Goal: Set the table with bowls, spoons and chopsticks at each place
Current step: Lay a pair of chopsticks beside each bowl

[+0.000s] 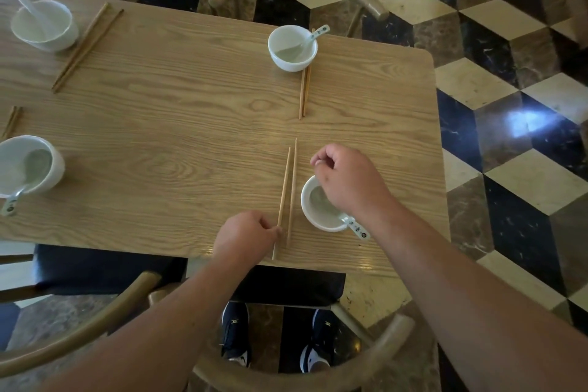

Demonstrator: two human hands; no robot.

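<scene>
Left hand (pixel 246 236) pinches the near end of the chopsticks (pixel 283 188), which run straight away from it. The bowl (pixel 318 205) sits just right, under the curled right hand (pixel 346 181), whose grip is unclear.

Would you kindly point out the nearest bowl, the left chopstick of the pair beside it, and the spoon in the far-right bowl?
Nearest bowl (pixel 318 208), head view, inner bottom.
Left chopstick (pixel 284 181), head view, mid-shaft.
Far-right spoon (pixel 319 31), head view, patterned handle.
</scene>
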